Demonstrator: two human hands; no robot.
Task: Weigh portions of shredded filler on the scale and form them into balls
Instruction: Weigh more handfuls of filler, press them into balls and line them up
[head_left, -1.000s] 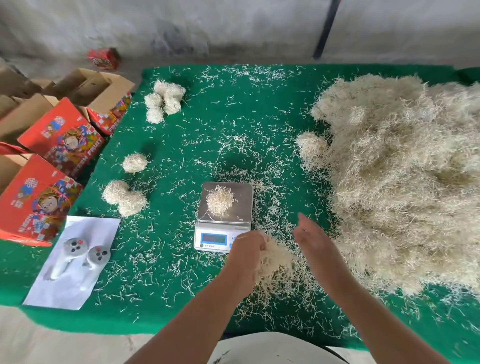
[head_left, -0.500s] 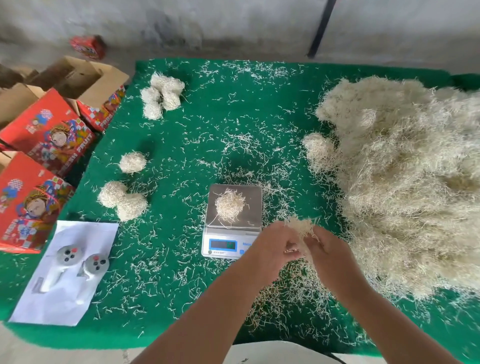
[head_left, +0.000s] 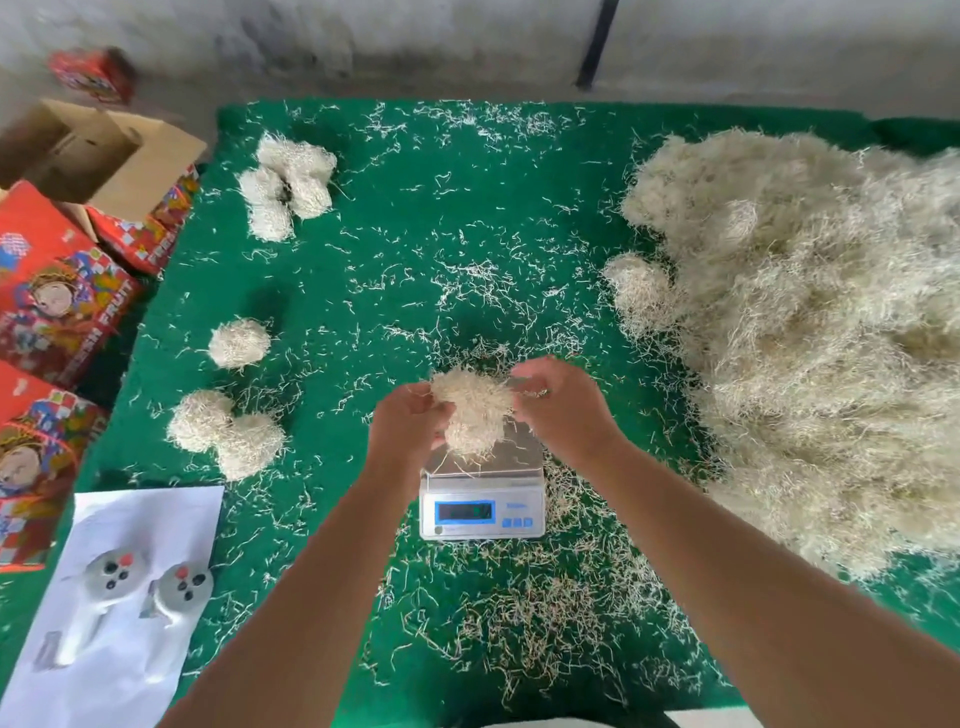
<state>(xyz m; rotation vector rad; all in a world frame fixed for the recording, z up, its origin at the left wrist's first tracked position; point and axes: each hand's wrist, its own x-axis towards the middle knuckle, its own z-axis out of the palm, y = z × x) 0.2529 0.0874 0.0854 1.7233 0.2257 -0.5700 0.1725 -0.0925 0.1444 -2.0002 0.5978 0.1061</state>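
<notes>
Both hands meet over the scale, a small white box with a flat steel plate and a blue-rimmed display whose digits are too blurred to read. The left hand and the right hand curl their fingers round a pale, wiry clump of filler, rough and roundish, with loose strands hanging from its underside down to the plate. The table wears a fuzzy green felt cover, strewn all over with thin, curly cream shreds. On the right rises the big pile of filler, a tangled, straw-like heap. Finished balls lie on the left: a cluster of balls at the far side, a single ball nearer, and a touching pair of balls nearest. A white sheet of paper at the near left corner carries two smooth grey controllers. Red printed cardboard boxes stand beyond the left edge, one with its brown flaps open.
</notes>
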